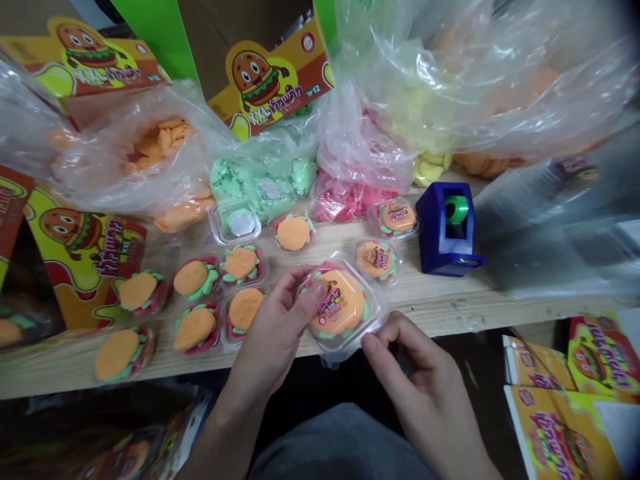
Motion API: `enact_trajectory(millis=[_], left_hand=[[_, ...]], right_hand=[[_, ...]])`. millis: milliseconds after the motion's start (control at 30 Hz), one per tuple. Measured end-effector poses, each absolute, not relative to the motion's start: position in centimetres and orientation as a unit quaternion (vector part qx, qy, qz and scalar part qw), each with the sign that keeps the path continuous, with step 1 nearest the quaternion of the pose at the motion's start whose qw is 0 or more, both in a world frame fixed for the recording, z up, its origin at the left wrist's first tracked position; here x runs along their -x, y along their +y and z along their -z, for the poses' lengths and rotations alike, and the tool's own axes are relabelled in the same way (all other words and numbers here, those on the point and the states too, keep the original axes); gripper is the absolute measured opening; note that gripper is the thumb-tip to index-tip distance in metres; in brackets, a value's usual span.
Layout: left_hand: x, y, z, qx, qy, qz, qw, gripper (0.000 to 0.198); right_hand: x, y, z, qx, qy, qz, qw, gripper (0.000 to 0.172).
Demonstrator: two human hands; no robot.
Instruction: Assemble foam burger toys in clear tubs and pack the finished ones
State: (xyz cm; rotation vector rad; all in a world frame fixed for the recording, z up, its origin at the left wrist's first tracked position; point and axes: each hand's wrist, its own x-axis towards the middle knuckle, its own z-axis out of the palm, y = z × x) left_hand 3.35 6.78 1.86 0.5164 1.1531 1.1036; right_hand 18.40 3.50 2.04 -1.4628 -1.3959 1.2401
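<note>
Now; left hand (267,343) grips clear burger-candy tub (340,307) (left rim hidden); right hand (425,387) pinches its lower edge

The left hand (265,347) and right hand (425,380) are bare, with slim fingers and short, trimmed nails. The forearms (220,443) are bare as well and run out past the lower edge of the view. Below them, a pair of grey trousers (340,443) in a soft, faintly mottled fabric covers the lap, and it is the only clothing in view.
</note>
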Motion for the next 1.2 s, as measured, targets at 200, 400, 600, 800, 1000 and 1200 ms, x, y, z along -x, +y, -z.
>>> enact_trajectory(millis=[200,400,600,800,1000,1200], left_hand=[[-3.3,6.8,-1.9,-0.193,0.480,-0.445,0.731,0.025],[-2.4,6.8,-1.6,-0.221,0.512,-0.389,0.733,0.020],[-2.6,7.1,-1.3,-0.204,0.529,-0.386,0.728,0.025],[-3.7,6.8,-1.9,-0.212,0.511,-0.455,0.698,0.026],[-4.2,6.1,-2.4,-0.256,0.535,-0.503,0.628,0.030],[-4.5,5.9,-2.4,-0.205,0.504,-0.487,0.683,0.031]], right_hand=[[-18.8,3.4,-2.0,0.512,-0.559,-0.559,0.336,0.014],[-18.7,3.6,-1.2,0.544,-0.658,-0.439,0.282,0.021],[-18.8,3.8,-0.3,0.575,-0.636,-0.419,0.299,0.019],[-19.4,3.0,-1.5,0.566,-0.594,-0.411,0.397,0.005],[-18.8,2.5,-2.3,0.542,-0.515,-0.535,0.393,0.009],[-19.4,2.7,-2.2,0.514,-0.498,-0.583,0.384,0.007]])
